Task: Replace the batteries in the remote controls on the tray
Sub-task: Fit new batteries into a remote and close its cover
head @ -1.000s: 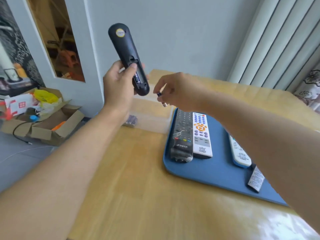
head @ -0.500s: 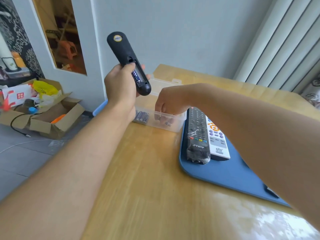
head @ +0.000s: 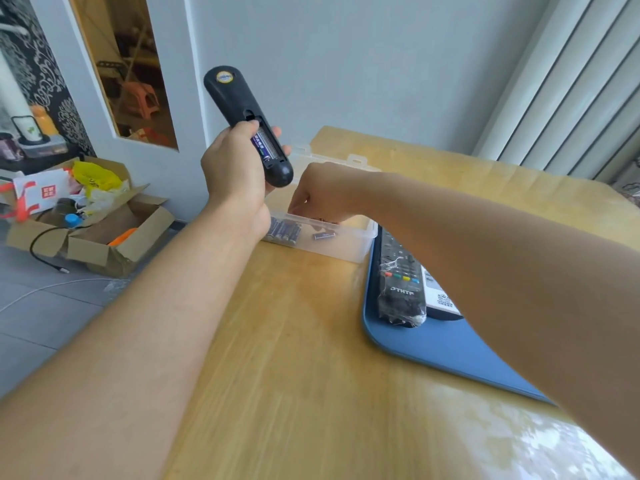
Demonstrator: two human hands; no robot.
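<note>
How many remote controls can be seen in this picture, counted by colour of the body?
Black remotes: 2, one held up in the left hand with its battery bay open, one wrapped in plastic on the blue tray
White remotes: 1, on the tray beside the wrapped one, mostly hidden by the right arm
Total: 3

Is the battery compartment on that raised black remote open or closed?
Open: the black remote, held in the left hand, has no cover, and a battery shows inside.
</note>
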